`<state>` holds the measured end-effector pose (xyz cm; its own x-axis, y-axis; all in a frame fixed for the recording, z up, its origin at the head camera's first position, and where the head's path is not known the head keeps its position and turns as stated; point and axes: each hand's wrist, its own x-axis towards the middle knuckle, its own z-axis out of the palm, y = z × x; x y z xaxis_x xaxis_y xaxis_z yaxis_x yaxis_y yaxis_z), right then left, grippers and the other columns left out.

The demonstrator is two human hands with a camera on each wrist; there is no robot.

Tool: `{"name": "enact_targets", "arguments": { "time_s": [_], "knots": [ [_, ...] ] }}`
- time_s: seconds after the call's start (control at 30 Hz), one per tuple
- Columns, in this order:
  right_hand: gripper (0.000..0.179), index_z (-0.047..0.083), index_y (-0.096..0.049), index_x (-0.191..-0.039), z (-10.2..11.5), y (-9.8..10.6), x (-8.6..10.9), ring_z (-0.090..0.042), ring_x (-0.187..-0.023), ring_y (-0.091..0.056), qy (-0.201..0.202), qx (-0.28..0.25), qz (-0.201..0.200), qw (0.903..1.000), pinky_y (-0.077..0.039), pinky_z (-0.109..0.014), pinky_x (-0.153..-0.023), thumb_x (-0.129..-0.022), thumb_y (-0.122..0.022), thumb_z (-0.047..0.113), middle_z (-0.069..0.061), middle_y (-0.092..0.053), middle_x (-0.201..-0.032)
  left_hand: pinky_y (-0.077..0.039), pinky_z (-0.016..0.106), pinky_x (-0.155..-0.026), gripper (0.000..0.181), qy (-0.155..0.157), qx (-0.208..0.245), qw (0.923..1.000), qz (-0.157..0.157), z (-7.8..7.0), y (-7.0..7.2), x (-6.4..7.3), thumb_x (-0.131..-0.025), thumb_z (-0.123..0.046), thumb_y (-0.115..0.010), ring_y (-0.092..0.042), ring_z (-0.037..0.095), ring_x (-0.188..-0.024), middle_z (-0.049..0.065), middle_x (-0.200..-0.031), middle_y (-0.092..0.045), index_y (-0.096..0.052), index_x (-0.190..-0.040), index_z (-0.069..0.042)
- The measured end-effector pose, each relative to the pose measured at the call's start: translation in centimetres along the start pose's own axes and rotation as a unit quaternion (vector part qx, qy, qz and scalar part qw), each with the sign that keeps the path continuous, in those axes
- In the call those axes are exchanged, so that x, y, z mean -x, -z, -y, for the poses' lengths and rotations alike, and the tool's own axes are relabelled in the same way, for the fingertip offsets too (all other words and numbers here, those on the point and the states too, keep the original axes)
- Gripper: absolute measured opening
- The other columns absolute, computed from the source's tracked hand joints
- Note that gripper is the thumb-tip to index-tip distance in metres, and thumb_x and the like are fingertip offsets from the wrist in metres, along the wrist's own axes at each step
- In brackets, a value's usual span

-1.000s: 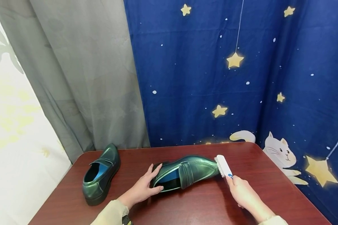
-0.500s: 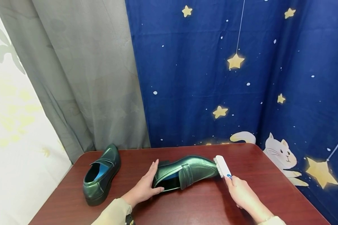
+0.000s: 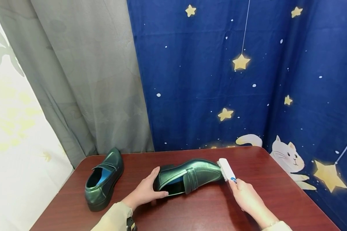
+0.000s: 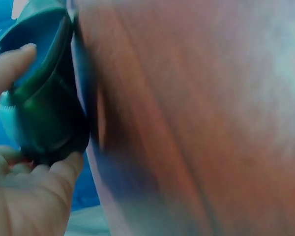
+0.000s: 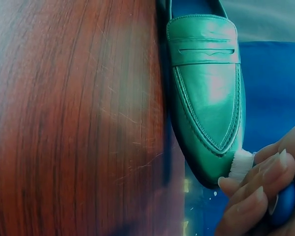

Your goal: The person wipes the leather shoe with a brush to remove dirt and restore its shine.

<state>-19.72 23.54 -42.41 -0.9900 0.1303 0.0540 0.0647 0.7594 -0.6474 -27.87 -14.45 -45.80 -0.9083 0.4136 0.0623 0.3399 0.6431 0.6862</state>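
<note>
A shiny green loafer [image 3: 206, 173] lies in the middle of the table, its toe pointing right and its opening tilted toward me. My left hand [image 3: 146, 191] grips its heel, thumb by the opening. In the left wrist view the other fingers [image 4: 64, 172] curl behind the heel [image 4: 49, 128]. With my right hand [image 3: 247, 197] I hold a white brush [image 3: 226, 169] by its handle. The brush's white bristles [image 5: 241, 164] touch the loafer's toe [image 5: 206, 162] in the right wrist view. Part of the handle is hidden in my palm.
A matching green loafer [image 3: 97, 194] stands upright at the table's left side. The reddish-brown wooden table [image 3: 176, 215] ends at a rounded back edge. Behind it hang a grey curtain [image 3: 104, 80] and a blue curtain [image 3: 191, 80] printed with stars.
My left fingers have shifted from lying spread over the heel to reaching down behind it. The brush and right hand have moved slightly left along the toe. The other loafer stays put.
</note>
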Motion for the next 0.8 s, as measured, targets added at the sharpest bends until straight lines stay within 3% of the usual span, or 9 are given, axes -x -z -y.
{"name": "enact_targets", "arguments": {
  "time_s": [0.27,0.47,0.8],
  "knots": [
    [0.032,0.006,-0.055,-0.086,0.6,-0.2,-0.2,-0.019,-0.049,-0.047,0.005,0.014,0.003,0.9999,-0.04,-0.033,-0.049,-0.106,-0.046,0.03,-0.006,-0.047,-0.063,-0.031,0.058,-0.117,0.107,-0.009,0.018,0.9996,0.02,0.3,1.4,-0.1,-0.077,-0.046,-0.087,-0.026,0.035,-0.153,0.015,-0.167,-0.025,-0.03,-0.158,-0.005],
    [0.03,0.006,-0.058,-0.09,1.5,-0.3,-0.5,-0.019,-0.057,-0.042,0.02,0.032,0.012,0.9992,-0.036,-0.031,-0.055,-0.106,-0.048,0.029,-0.005,-0.046,-0.066,-0.031,0.059,-0.117,0.11,-0.012,0.025,0.9995,0.017,0.5,1.3,-0.1,-0.073,-0.041,-0.091,-0.026,0.037,-0.153,0.017,-0.166,-0.026,-0.031,-0.157,-0.004],
    [0.028,0.007,-0.058,-0.091,2.8,-1.2,-0.5,-0.018,-0.057,-0.043,0.035,0.039,0.01,0.9986,-0.037,-0.031,-0.055,-0.105,-0.05,0.029,-0.004,-0.047,-0.066,-0.035,0.058,-0.114,0.113,-0.017,0.004,0.9998,0.002,0.8,0.9,0.1,-0.069,-0.042,-0.093,-0.03,0.039,-0.15,0.018,-0.165,-0.028,-0.033,-0.156,-0.003]
  ]
}}
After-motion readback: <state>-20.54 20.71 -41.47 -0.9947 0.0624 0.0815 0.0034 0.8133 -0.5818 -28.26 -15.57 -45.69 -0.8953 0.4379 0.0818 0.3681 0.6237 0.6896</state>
